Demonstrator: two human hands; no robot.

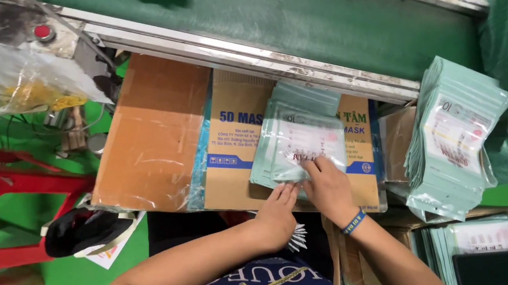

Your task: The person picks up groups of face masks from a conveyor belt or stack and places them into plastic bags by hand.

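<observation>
Both hands sit together at the near edge of a small stack of pale green packets point(301, 137), which lies on a flattened carton point(235, 144) used as a worktop, toward its right end. Left hand point(277, 212) flat, fingertips pressing the stack's near-left corner, probably to square it up. Right hand point(328, 188), blue band on the wrist, lies on the top packet with fingers spread over its lower edge; it looks like pressing or sliding, not a closed grip, and I cannot tell if anything is pinched underneath.

The stack sits just below the metal rail of the green conveyor point(315, 10) running along the worktop's far edge, so it is within easy reach.

Off the worktop's right edge, a tall leaning pile of the same packets point(454, 134) rests on a box, close to the right hand as a supply or done pile. More packets stand upright in an open box point(496, 236) by the near-right corner. Red stool point(0, 181) to the left on the green floor; black-and-white item point(81, 233) near the near-left corner.
</observation>
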